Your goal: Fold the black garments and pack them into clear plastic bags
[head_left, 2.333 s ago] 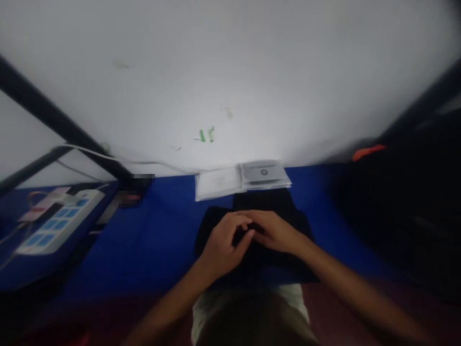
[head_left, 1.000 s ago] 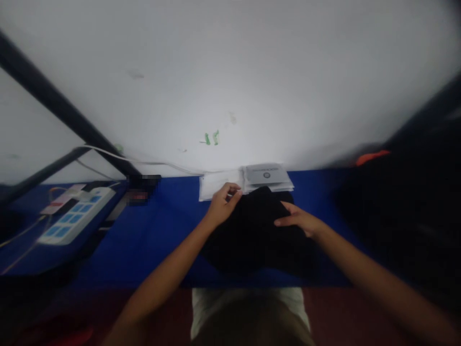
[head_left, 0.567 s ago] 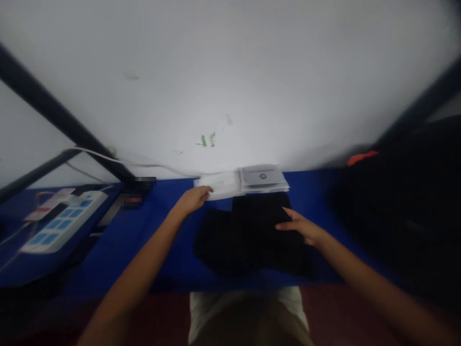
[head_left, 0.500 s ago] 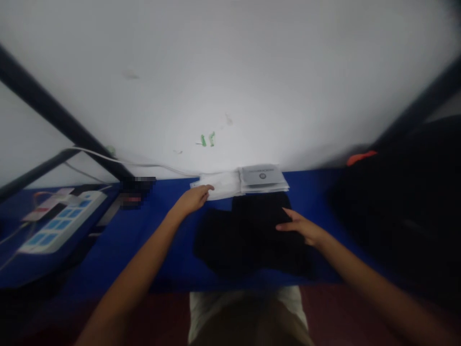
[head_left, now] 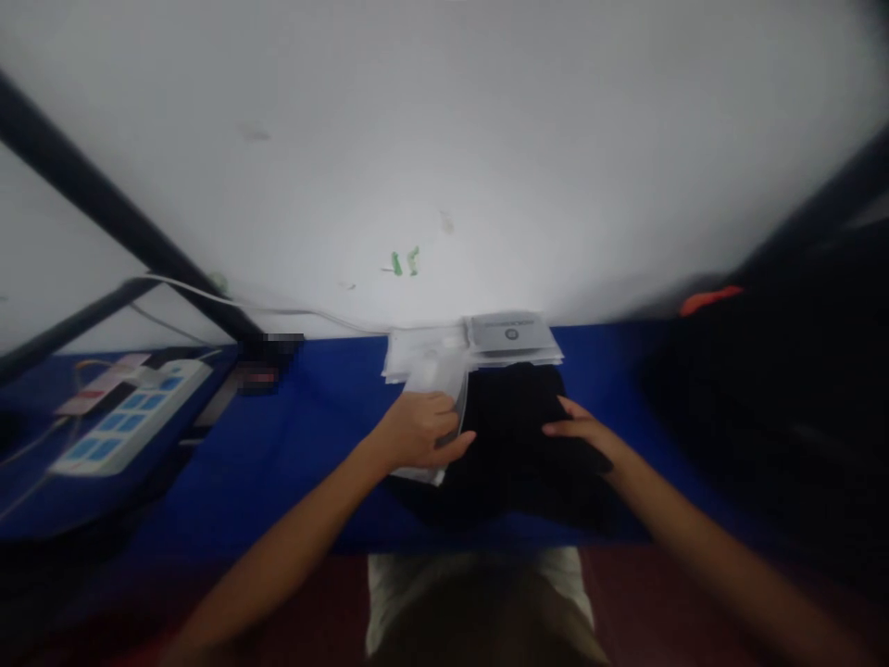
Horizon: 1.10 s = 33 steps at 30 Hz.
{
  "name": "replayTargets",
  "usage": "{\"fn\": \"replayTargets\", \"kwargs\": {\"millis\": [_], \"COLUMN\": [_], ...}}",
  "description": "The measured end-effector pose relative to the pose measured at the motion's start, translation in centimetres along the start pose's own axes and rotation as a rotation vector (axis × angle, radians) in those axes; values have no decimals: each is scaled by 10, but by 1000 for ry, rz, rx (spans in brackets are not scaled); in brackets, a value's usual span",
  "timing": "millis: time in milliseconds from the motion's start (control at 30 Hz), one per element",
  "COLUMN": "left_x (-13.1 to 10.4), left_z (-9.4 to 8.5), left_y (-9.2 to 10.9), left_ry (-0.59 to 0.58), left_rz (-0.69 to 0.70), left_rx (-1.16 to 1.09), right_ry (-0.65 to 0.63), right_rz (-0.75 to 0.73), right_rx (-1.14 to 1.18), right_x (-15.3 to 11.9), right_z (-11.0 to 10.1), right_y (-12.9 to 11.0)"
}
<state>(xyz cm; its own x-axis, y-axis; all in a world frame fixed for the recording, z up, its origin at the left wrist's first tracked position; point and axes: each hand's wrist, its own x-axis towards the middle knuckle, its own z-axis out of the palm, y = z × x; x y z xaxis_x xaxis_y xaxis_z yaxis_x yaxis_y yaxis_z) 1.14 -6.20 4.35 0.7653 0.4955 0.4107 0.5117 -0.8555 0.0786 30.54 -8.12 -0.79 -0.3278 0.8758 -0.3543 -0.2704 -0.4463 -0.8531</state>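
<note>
My left hand (head_left: 423, 433) is closed on a translucent plastic bag (head_left: 439, 371), which hangs over the left part of a black cloth item (head_left: 514, 435). The right edge of the black cloth is pinched in my right hand (head_left: 587, 431), thumb and fingers around it. Behind the cloth lie a stack of white bags (head_left: 401, 355) and, to its right, a stack of printed grey-white bags (head_left: 514, 335) with a round dark logo.
A white power strip (head_left: 131, 421) with blue sockets lies at the left. Beside it are cables and a dark object (head_left: 268, 357). A large dark mass (head_left: 784, 417) with an orange piece (head_left: 712, 299) fills the right, against the white wall (head_left: 444, 139).
My left hand has come back toward me from the white stack, drawing one bag over the cloth. My right hand still grips the cloth's edge. The view has shifted slightly.
</note>
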Motion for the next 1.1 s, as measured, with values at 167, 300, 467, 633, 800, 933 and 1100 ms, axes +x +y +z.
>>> {"fn": "replayTargets", "kwargs": {"millis": [167,300,467,633,800,933,1100], "left_x": [8,8,5,9,12,-1,-27], "left_z": [20,23,23,30,40,44,44], "left_y": [7,10,13,22,36,39,35], "left_ry": [73,157,276,202,112,74,-4], "left_rz": [46,-2,-32,-67,17,73,54], "left_rx": [29,78,177,98,28,90,163], "right_ry": [-3,-23,-34,-137,-174,-109,35], "right_rz": [-15,57,93,123,172,91,1], "right_rx": [34,-12,-66,-172,-177,-111,13], "right_x": [-6,-8,-9,-5,9,18,27], "right_z": [18,25,25,29,37,47,54], "right_y": [2,3,4,-2,-2,5,13]}}
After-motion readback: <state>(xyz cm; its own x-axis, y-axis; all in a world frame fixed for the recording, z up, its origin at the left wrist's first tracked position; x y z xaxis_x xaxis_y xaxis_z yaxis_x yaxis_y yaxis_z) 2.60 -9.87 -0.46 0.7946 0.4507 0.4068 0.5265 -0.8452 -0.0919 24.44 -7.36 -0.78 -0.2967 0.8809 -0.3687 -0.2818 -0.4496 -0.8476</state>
